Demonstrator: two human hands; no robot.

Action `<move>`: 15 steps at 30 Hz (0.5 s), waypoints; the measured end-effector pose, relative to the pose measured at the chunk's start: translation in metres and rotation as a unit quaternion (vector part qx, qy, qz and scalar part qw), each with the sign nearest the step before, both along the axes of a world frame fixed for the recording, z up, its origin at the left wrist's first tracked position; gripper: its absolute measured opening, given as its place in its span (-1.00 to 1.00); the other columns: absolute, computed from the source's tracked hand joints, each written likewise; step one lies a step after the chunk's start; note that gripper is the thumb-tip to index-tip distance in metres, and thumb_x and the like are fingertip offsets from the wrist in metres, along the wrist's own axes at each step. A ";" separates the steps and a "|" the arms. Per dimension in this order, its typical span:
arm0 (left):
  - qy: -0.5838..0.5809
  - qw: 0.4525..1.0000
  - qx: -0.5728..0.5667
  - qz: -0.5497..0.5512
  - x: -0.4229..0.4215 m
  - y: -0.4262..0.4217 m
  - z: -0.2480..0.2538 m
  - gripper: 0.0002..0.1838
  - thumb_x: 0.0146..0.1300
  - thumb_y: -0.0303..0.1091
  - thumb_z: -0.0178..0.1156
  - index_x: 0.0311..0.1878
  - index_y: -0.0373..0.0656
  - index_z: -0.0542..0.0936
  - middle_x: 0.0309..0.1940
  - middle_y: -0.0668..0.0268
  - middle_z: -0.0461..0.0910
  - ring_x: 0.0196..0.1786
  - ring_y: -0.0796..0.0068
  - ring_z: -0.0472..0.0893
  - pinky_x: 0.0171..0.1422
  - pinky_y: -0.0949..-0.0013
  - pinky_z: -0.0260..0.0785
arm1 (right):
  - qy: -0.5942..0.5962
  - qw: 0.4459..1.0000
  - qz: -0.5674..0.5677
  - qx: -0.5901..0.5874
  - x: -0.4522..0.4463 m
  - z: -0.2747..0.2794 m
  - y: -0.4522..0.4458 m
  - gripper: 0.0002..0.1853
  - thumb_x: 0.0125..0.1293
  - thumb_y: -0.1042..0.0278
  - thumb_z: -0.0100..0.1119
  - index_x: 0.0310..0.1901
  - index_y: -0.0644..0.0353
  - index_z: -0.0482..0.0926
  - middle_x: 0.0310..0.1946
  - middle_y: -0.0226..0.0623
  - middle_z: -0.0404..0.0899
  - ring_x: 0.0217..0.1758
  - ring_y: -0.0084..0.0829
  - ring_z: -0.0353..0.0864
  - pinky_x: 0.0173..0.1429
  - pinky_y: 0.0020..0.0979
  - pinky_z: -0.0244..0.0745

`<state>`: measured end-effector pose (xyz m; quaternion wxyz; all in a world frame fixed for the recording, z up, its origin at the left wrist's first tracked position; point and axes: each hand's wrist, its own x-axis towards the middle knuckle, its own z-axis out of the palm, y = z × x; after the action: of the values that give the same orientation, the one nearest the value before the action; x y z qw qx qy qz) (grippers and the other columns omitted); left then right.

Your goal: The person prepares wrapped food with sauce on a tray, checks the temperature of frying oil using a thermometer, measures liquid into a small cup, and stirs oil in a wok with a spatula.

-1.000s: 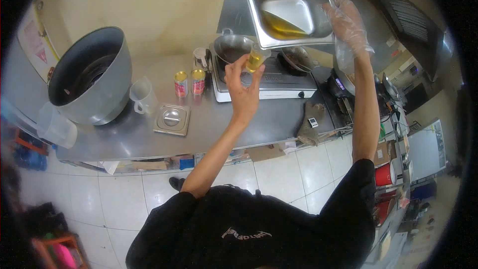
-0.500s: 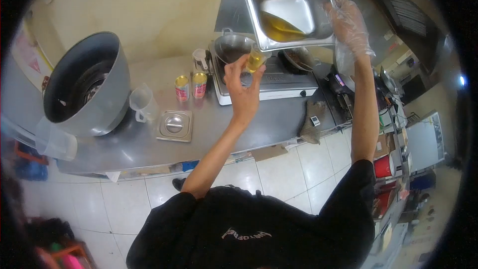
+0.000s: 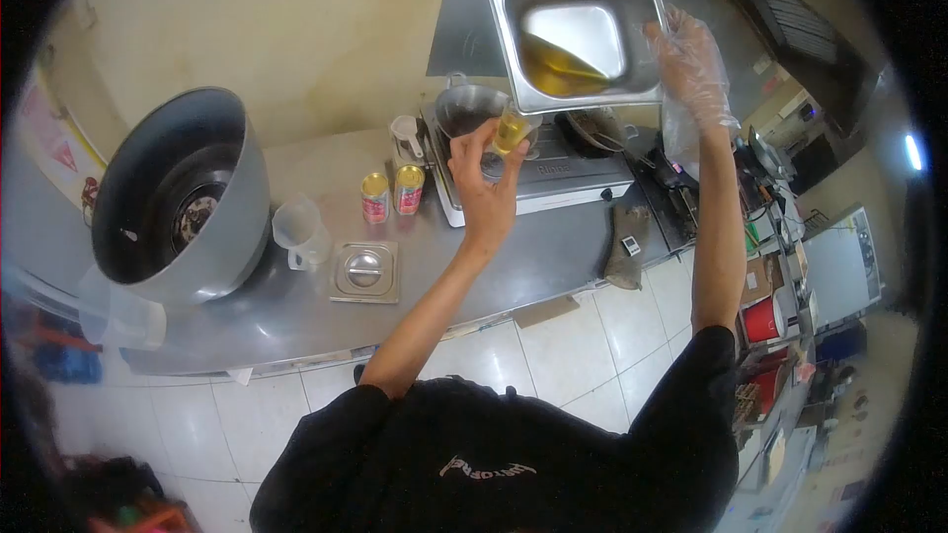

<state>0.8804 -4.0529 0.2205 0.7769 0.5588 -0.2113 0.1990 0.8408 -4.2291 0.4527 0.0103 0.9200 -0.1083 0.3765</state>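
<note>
I saw the left hand [image 3: 484, 183] raised towards twelve o'clock, pinched around a small clear cup [image 3: 513, 128] of yellow liquid [image 3: 509, 140]. The plastic-gloved right hand [image 3: 694, 67], stretched towards two, was clamped on the edge of a tilted, shiny steel pan [image 3: 578, 28] at one o'clock, a yellow pool [image 3: 553, 71] in its seven-o'clock corner.

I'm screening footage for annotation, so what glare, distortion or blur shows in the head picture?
In the head view, wide-angle distortion bows the counter and the corners go dark; also in the head view, a pale reflection whitens the bottom of the steel pan, a light glares at right, and the lower-left edge is blurred.
</note>
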 end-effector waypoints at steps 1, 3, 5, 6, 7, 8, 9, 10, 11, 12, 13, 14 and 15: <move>0.002 1.000 0.004 0.000 0.002 0.001 0.000 -0.59 0.21 -0.14 0.34 0.05 -0.12 0.56 -0.13 0.29 0.44 0.00 0.38 0.41 0.20 0.27 0.09 | -0.010 1.000 -0.005 0.015 0.000 0.000 0.004 -0.65 0.23 0.08 0.16 -0.16 0.20 0.65 -0.31 0.08 0.62 -0.19 0.01 0.62 -0.08 -0.14 0.47; 0.002 1.000 0.005 -0.007 0.006 0.004 0.001 -0.59 0.21 -0.14 0.35 0.05 -0.12 0.56 -0.13 0.29 0.45 0.00 0.37 0.40 0.20 0.27 0.10 | -0.018 1.000 -0.002 0.019 0.000 0.000 0.009 -0.67 0.23 0.10 0.17 -0.16 0.21 0.65 -0.32 0.06 0.62 -0.22 -0.01 0.62 -0.10 -0.15 0.47; 0.003 1.000 0.006 -0.013 0.008 0.010 0.003 -0.58 0.20 -0.14 0.35 0.05 -0.12 0.56 -0.13 0.29 0.45 0.00 0.37 0.40 0.19 0.27 0.10 | -0.025 0.999 0.002 0.022 0.001 -0.001 0.012 -0.68 0.23 0.12 0.18 -0.16 0.21 0.65 -0.34 0.05 0.62 -0.24 -0.04 0.63 -0.12 -0.16 0.47; -0.007 1.000 0.029 -0.006 0.009 0.013 0.003 -0.58 0.22 -0.21 0.35 0.07 -0.19 0.54 -0.11 0.25 0.45 0.02 0.36 0.46 0.20 0.30 0.20 | -0.026 0.999 0.006 0.035 0.001 -0.001 0.013 -0.68 0.23 0.13 0.19 -0.17 0.22 0.65 -0.35 0.04 0.62 -0.27 -0.05 0.62 -0.14 -0.17 0.47; -0.017 0.998 0.052 0.002 0.010 0.016 0.004 -0.58 0.23 -0.28 0.35 0.08 -0.25 0.51 -0.10 0.22 0.46 0.03 0.35 0.51 0.21 0.33 0.29 | -0.027 0.998 0.011 0.048 0.002 -0.001 0.015 -0.69 0.23 0.14 0.20 -0.17 0.23 0.64 -0.37 0.03 0.63 -0.29 -0.07 0.62 -0.16 -0.18 0.46; -0.018 0.999 0.051 0.000 0.013 0.019 0.003 -0.58 0.23 -0.28 0.35 0.08 -0.25 0.51 -0.10 0.22 0.46 0.03 0.35 0.51 0.21 0.33 0.29 | -0.027 0.999 0.009 0.047 0.004 -0.003 0.019 -0.69 0.23 0.14 0.20 -0.17 0.23 0.64 -0.37 0.03 0.63 -0.29 -0.07 0.62 -0.16 -0.18 0.46; -0.021 0.999 0.049 -0.002 0.015 0.020 0.002 -0.57 0.22 -0.28 0.36 0.08 -0.26 0.51 -0.09 0.22 0.45 0.02 0.35 0.51 0.20 0.34 0.29 | -0.033 0.998 0.004 0.052 0.004 -0.003 0.022 -0.69 0.23 0.14 0.21 -0.18 0.24 0.64 -0.38 0.02 0.62 -0.30 -0.08 0.62 -0.17 -0.18 0.46; -0.025 0.999 0.047 -0.004 0.017 0.021 0.001 -0.57 0.22 -0.28 0.36 0.08 -0.26 0.51 -0.09 0.22 0.45 0.01 0.35 0.51 0.19 0.34 0.30 | -0.039 0.998 -0.002 0.058 0.005 -0.004 0.024 -0.69 0.23 0.14 0.22 -0.20 0.26 0.63 -0.38 0.01 0.62 -0.31 -0.09 0.61 -0.18 -0.18 0.46; -0.026 0.999 0.046 -0.008 0.019 0.022 -0.001 -0.57 0.22 -0.28 0.36 0.08 -0.26 0.51 -0.09 0.22 0.45 0.01 0.35 0.51 0.19 0.34 0.30 | -0.041 0.997 -0.005 0.058 0.006 -0.007 0.024 -0.69 0.23 0.14 0.22 -0.20 0.26 0.63 -0.38 0.01 0.62 -0.31 -0.09 0.61 -0.18 -0.18 0.46; -0.014 0.999 0.029 -0.020 0.020 0.022 -0.002 -0.59 0.21 -0.22 0.36 0.06 -0.20 0.54 -0.10 0.25 0.47 0.00 0.34 0.46 0.19 0.30 0.21 | -0.048 0.998 0.004 0.050 0.007 -0.009 0.022 -0.70 0.23 0.15 0.22 -0.21 0.26 0.62 -0.39 0.01 0.62 -0.32 -0.09 0.61 -0.18 -0.18 0.46; -0.002 0.999 0.010 -0.033 0.021 0.023 -0.001 -0.60 0.20 -0.15 0.35 0.04 -0.13 0.58 -0.11 0.27 0.48 -0.01 0.34 0.42 0.19 0.25 0.13 | -0.056 0.997 0.013 0.041 0.007 -0.010 0.022 -0.70 0.23 0.16 0.22 -0.22 0.27 0.61 -0.39 0.01 0.61 -0.32 -0.09 0.61 -0.19 -0.18 0.45; -0.003 0.999 0.010 -0.038 0.022 0.025 0.000 -0.60 0.20 -0.15 0.35 0.04 -0.13 0.58 -0.11 0.27 0.48 -0.01 0.34 0.42 0.19 0.25 0.13 | -0.058 0.998 0.008 0.040 0.008 -0.009 0.023 -0.70 0.23 0.16 0.22 -0.22 0.27 0.61 -0.39 0.01 0.61 -0.32 -0.09 0.61 -0.19 -0.18 0.45; -0.004 0.999 0.004 -0.042 0.023 0.026 0.001 -0.60 0.20 -0.15 0.35 0.04 -0.14 0.58 -0.11 0.27 0.48 0.00 0.33 0.42 0.19 0.25 0.13 | -0.056 0.997 0.003 0.044 0.009 -0.009 0.025 -0.70 0.22 0.17 0.23 -0.22 0.26 0.60 -0.39 0.01 0.61 -0.32 -0.08 0.61 -0.19 -0.18 0.45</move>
<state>0.9033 -4.0265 0.2212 0.7814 0.5517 -0.2388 0.1674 0.8494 -4.2044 0.4440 -0.0377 0.8973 -0.1226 0.4224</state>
